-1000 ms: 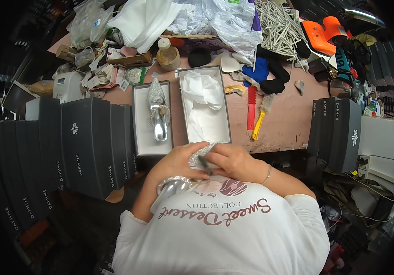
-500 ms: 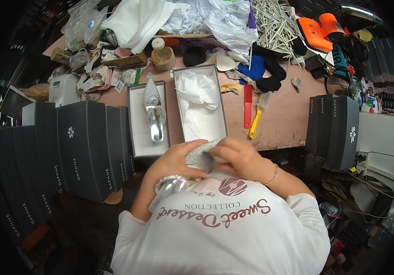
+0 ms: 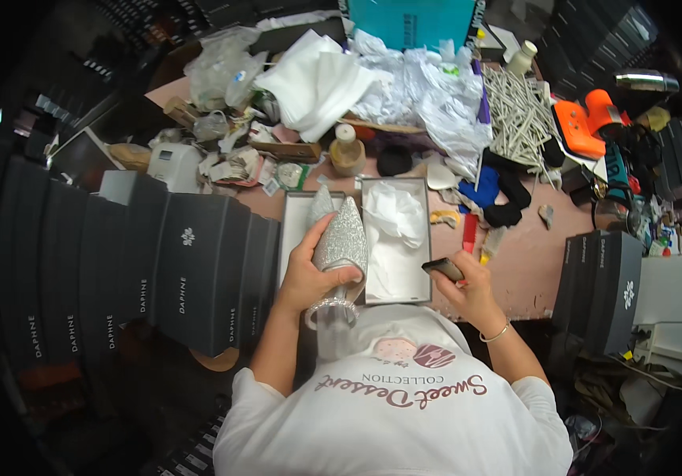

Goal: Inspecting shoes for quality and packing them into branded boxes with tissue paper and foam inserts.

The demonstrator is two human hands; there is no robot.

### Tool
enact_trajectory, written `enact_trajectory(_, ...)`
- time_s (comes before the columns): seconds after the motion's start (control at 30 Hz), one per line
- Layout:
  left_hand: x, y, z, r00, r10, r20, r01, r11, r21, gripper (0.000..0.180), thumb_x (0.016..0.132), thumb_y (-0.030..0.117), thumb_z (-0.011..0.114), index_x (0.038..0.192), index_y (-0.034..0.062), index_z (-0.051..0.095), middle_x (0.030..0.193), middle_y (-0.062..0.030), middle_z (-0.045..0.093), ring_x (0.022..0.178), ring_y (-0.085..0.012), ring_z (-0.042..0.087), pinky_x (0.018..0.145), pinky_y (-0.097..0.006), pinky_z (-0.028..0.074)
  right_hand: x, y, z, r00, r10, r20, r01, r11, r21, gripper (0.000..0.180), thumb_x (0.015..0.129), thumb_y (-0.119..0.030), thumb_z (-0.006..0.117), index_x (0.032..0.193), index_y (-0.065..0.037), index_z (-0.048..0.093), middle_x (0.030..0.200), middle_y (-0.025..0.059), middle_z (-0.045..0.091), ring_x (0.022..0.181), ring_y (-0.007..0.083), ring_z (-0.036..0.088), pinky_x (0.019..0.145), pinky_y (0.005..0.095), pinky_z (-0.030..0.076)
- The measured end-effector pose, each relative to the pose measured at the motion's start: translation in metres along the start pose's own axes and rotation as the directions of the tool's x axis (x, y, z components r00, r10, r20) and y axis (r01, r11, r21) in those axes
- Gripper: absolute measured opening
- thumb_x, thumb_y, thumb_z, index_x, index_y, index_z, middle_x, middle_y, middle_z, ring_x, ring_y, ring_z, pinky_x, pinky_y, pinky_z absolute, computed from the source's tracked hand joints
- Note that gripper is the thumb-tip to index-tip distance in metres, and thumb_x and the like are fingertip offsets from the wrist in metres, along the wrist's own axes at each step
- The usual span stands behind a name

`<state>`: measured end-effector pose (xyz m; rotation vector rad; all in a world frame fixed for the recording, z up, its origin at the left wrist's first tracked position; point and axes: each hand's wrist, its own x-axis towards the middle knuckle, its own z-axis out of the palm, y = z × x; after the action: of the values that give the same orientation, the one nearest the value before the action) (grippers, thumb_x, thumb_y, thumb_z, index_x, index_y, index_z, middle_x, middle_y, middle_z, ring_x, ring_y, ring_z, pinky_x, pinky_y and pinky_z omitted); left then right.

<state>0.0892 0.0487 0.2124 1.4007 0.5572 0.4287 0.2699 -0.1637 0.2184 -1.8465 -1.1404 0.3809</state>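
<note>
A silver glitter shoe [image 3: 344,242] with a pointed toe is in my left hand [image 3: 307,274], fingers wrapped round its side. Its toe points away from me, and the jewelled strap and clear heel part hang toward my shirt. My right hand [image 3: 472,289] is closed on a small dark oblong piece [image 3: 442,270], apart from the shoe; its exact kind is unclear. Behind the held shoe, a second glitter shoe [image 3: 321,205] shows only its toe in a shallow grey-edged box [image 3: 294,208]. Beside that stands another open box [image 3: 428,238] with white tissue paper [image 3: 395,214].
Dark shoe boxes stand in rows at left [image 3: 198,270] and right [image 3: 595,293]. Past my right hand lie a red brush [image 3: 469,232] and a yellow-handled brush [image 3: 489,246]. A capped bottle [image 3: 347,155], plastic bags and a heap of pale sticks [image 3: 518,119] crowd the back.
My right hand has drawn away from the shoe to the right with the dark piece. My left hand has raised the shoe forward over the left box. The view has shifted.
</note>
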Motion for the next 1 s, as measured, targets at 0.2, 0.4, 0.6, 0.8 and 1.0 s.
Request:
enact_trajectory(0.2,0.019,0.025,0.016,0.935,0.269,-0.231,-0.249,0.962,0.112,0.089,0.067,0.014,0.084,0.14,-0.001,0.034,0.129,-0.0125,0.053,0.114,-0.0186,0.053,0.097,-0.031,0.043,0.032,-0.021,0.02,0.997,-0.076,-0.003,0.076,0.988,0.136,0.017,0.076,-0.003,0.071,0.091,0.001,0.063,0.075,0.0114,0.058,0.066,0.0214,0.057,0.06,0.0295,0.045)
enact_trajectory(0.4,0.012,0.004,0.033,0.937,0.206,-0.28,-0.169,0.974,0.15,0.09,0.066,0.018,0.085,0.139,-0.0008,0.035,0.124,-0.0174,0.055,0.112,-0.0243,0.055,0.095,-0.035,0.043,0.042,-0.011,0.02,1.0,0.024,0.004,-0.024,0.954,0.3,0.016,0.078,-0.008,0.072,0.089,0.0,0.064,0.074,0.006,0.059,0.064,0.012,0.053,0.056,0.0254,0.04)
enact_trajectory(0.6,0.0,0.001,0.049,0.955,0.199,-0.22,-0.147,0.962,0.23,0.089,0.064,0.019,0.086,0.137,0.0,0.038,0.123,-0.0178,0.055,0.112,-0.0261,0.055,0.096,-0.037,0.042,0.067,-0.027,0.016,0.999,-0.022,0.024,0.012,0.933,0.359,0.016,0.078,-0.01,0.072,0.086,0.0,0.062,0.072,0.0054,0.057,0.062,0.0099,0.051,0.055,0.0245,0.039)
enact_trajectory(0.8,-0.005,0.008,0.055,0.964,0.192,-0.182,-0.128,0.941,0.314,0.087,0.066,0.013,0.084,0.139,0.0017,0.037,0.124,-0.0174,0.053,0.114,-0.0267,0.054,0.096,-0.036,0.043,0.091,-0.054,0.032,0.936,-0.348,-0.041,0.35,0.924,0.155,0.021,0.077,-0.009,0.072,0.092,-0.001,0.059,0.079,0.0133,0.059,0.065,0.0285,0.057,0.062,0.0342,0.048)
enact_trajectory(1.0,-0.012,-0.001,0.051,0.976,0.176,-0.126,-0.135,0.951,0.276,0.087,0.066,0.009,0.082,0.139,0.0006,0.035,0.127,-0.0163,0.053,0.116,-0.0244,0.053,0.097,-0.034,0.043,0.061,-0.051,0.022,0.951,-0.115,0.286,0.052,0.975,0.217,0.016,0.075,-0.008,0.071,0.083,0.001,0.061,0.072,0.0134,0.059,0.065,0.0283,0.058,0.06,0.0352,0.046)
